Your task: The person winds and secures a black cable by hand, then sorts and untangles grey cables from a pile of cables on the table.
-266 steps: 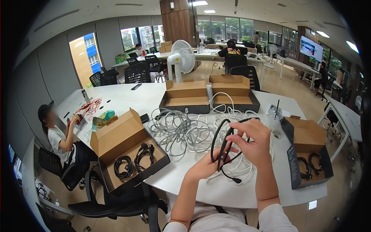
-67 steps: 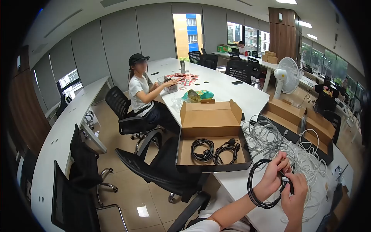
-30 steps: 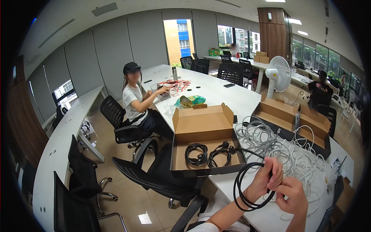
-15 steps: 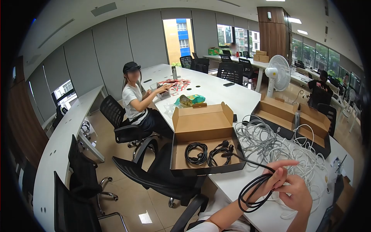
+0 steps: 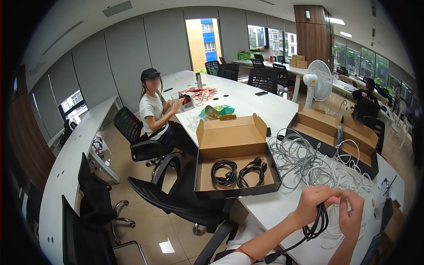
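My left hand (image 5: 314, 202) is closed around a coiled black power cable (image 5: 319, 224), whose loops hang below the fingers. One end trails down to the left, with a dark connector (image 5: 273, 256) near my lap. Close against it, my right hand (image 5: 352, 208) has its fingers curled in, touching the left fingertips; what they pinch is hidden. In front of me an open cardboard box (image 5: 205, 185) with a black outside holds two coiled black cables, the left coil (image 5: 224, 173) and the right coil (image 5: 252, 173) with its plug showing.
Tangled white and grey cables (image 5: 309, 161) cover the table right of the box. Behind them stand more open boxes (image 5: 316, 130). A seated person (image 5: 152, 108) handles a clear container (image 5: 187, 104) across the table. Black chairs (image 5: 190, 194) stand at left; a white fan (image 5: 318, 81) is beyond.
My hands have come together, and the left has turned over so the cable loops hang below it. The loose end now drops toward my lap. The other person's hands have drawn back to the container.
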A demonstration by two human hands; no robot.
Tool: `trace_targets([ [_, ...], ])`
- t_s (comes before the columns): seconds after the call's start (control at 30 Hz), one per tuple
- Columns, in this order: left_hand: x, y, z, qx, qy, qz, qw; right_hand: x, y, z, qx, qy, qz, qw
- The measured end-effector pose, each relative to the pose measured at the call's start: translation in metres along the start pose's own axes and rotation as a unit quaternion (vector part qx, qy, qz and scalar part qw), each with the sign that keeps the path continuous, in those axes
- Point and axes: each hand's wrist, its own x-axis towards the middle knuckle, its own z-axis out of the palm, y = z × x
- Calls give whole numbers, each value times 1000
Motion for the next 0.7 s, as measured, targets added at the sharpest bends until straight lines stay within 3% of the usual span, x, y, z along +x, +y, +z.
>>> trace_targets([
  [0.07,2,-1,0,43,23,2,999,-5,-9,1,80,50,11,996],
  [0.17,1,-2,-3,129,18,-9,991,-8,-13,-6,199,-1,11,980],
  [0.37,3,2,-4,241,15,-66,968,-10,-13,-7,111,-79,1,991],
  [0.7,2,-4,1,127,11,-174,977,-8,-7,-12,67,-168,-12,984],
])
